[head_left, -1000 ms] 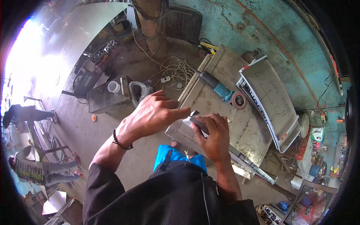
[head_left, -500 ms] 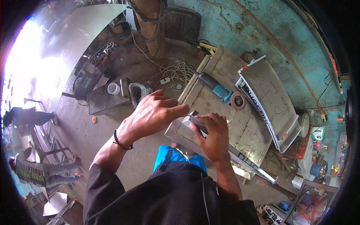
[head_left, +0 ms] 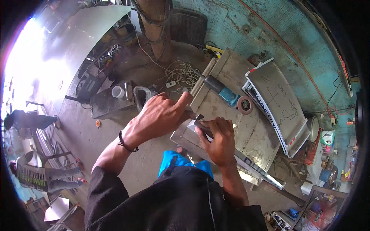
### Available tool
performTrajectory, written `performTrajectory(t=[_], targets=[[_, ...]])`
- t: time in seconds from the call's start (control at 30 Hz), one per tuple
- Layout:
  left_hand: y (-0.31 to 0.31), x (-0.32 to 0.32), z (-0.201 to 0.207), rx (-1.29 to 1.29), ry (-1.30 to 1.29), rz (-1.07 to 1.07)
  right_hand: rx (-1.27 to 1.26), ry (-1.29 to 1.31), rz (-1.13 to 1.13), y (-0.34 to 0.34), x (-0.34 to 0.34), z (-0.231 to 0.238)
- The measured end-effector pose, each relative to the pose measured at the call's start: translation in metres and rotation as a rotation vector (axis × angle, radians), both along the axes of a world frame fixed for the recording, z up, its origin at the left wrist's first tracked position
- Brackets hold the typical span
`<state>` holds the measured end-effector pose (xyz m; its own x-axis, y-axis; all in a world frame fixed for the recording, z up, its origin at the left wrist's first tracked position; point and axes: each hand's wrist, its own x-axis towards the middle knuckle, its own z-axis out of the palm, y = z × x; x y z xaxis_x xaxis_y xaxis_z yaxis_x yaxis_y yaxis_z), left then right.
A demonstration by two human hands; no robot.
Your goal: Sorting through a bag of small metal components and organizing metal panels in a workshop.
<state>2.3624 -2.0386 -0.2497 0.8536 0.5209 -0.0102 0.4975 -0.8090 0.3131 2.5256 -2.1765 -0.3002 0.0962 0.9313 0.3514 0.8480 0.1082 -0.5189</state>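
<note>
The right of 2 hands, the right hand (head_left: 218, 139), is closed around 1 metal bar (head_left: 260, 171), whose end juts just beside the half-curled left hand (head_left: 162, 114); whether that holds anything, I cannot tell. 1 angle grinder (head_left: 228, 96) rests on the bench (head_left: 246, 133); farther off, 1 white tub (head_left: 118, 92), contents unclear, tops 1 dark box (head_left: 110, 106).

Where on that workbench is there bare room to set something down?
On the workbench, one bare patch lies between the grinder, the white-edged panel and the right-hand grip; another lies beyond the grinder, toward the turquoise wall. It is crowded along the near edge, where the metal bar runs.
</note>
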Motion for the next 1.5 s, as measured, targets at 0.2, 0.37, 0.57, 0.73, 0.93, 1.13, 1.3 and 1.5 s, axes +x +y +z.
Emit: performTrajectory(t=[0.2, 0.37, 0.57, 0.73, 0.93, 1.13, 1.3, 1.5], targets=[[0.004, 0.004, -0.004, -0.095, -0.024, 0.025, -0.005, 0.007, 0.002, 0.001, 0.0, 0.0], [0.005, 0.008, -0.009, -0.275, -0.063, 0.099, 0.005, 0.004, 0.007, 0.001, 0.0, 0.001], [0.004, 0.007, -0.013, -0.349, -0.08, 0.069, -0.014, 0.014, 0.004, -0.001, -0.001, -0.001], [0.0, 0.011, 0.006, -0.449, -0.062, 0.176, 0.048, 0.05, -0.075, 0.0, 0.001, -0.001], [-0.004, 0.009, -0.007, -0.261, -0.07, 0.087, -0.04, -0.046, -0.039, -0.003, 0.002, -0.004], [-0.002, 0.002, -0.012, -0.063, -0.144, -0.078, 0.02, -0.01, -0.028, -0.002, 0.001, -0.004], [0.0, 0.0, -0.01, 0.081, -0.22, -0.154, 0.021, 0.012, -0.024, 0.0, 0.002, -0.004], [0.005, 0.001, -0.01, 0.115, -0.26, -0.246, 0.001, -0.003, -0.036, -0.003, 0.001, -0.006]])
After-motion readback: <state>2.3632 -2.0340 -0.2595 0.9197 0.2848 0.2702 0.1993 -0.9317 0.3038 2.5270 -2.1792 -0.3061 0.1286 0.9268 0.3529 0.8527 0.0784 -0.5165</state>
